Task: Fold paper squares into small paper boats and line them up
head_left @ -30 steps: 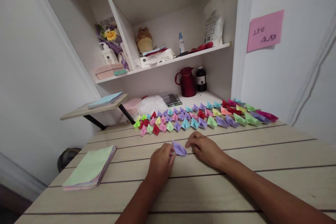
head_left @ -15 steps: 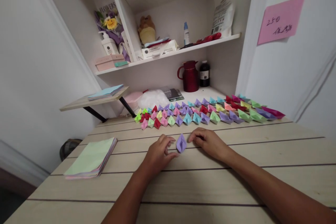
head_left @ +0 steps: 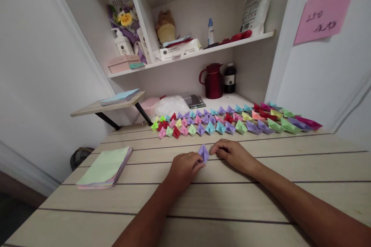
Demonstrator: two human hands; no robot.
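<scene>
Pinching a small purple paper boat [head_left: 204,152] by its near left part, between the thumb and fingertips of the left hand [head_left: 184,165]. Located at the middle of the table [head_left: 246,208], between both hands and on the near side of the long rows of paper boats [head_left: 241,127]; cannot tell about contact between its base and the wood.

Coloured a soft, even purple, with a matte surface. Shaped like a narrow, pointed oval, with a sharp tip aimed away, toward the rows. Creased lengthwise down the middle, with folded sides around a shaded centre. Covered at the near end by fingertips, so partly hidden. Close in hue to several purple boats in the rows, set there among pink, red, green, yellow and blue.

Curling the fingers of the right hand [head_left: 234,155] inward, just beside the boat on its right, with nothing visible in the grasp; cannot tell about contact between thumb and fingertips. Flanked well apart on the left by a stack of coloured paper [head_left: 106,166], topped in pale green.
</scene>
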